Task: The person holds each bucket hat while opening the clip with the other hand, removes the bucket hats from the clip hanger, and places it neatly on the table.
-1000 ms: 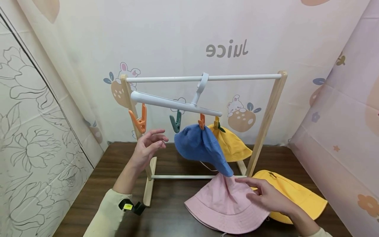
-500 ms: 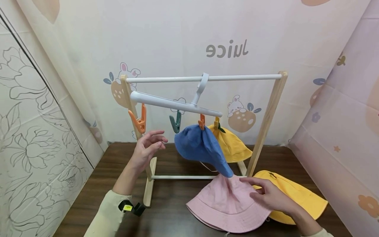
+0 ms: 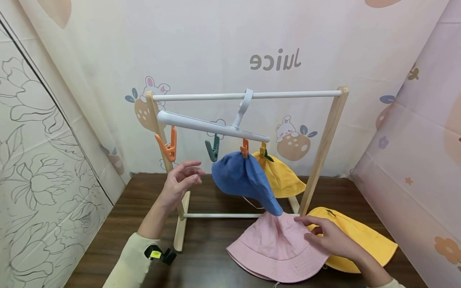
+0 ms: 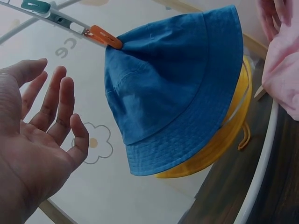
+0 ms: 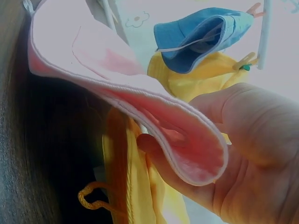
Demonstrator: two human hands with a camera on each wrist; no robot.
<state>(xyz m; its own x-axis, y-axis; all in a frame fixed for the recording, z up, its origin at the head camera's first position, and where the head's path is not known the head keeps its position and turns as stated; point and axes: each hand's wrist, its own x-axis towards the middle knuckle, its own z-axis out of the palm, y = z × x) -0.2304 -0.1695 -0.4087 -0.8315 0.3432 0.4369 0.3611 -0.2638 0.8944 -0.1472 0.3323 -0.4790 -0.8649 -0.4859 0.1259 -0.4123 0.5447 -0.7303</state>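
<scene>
My right hand (image 3: 333,240) holds a pink bucket hat (image 3: 277,252) by its right side, the folded brim lying between thumb and fingers in the right wrist view. My left hand (image 3: 180,182) hovers with relaxed, bent fingers, nothing in it, below an orange clothespin (image 3: 170,147) and left of a blue bucket hat (image 3: 239,176). That blue hat hangs by its crown from another orange clip (image 3: 245,148) on a white hanger (image 3: 212,127). Behind it a yellow hat (image 3: 286,176) hangs from a yellow clip (image 3: 263,149). A dark green clip (image 3: 213,149) dangles with nothing in it.
The hanger tilts down to the right, hooked on the white top rod (image 3: 295,94) of a wooden-sided rack. A second yellow hat (image 3: 360,240) lies on the brown table (image 3: 209,260), behind my right hand. Patterned curtains enclose the back and sides.
My right hand and the pink hat have shifted slightly to the right together. My left hand stays almost where it was, and the hanging hats have not moved noticeably.
</scene>
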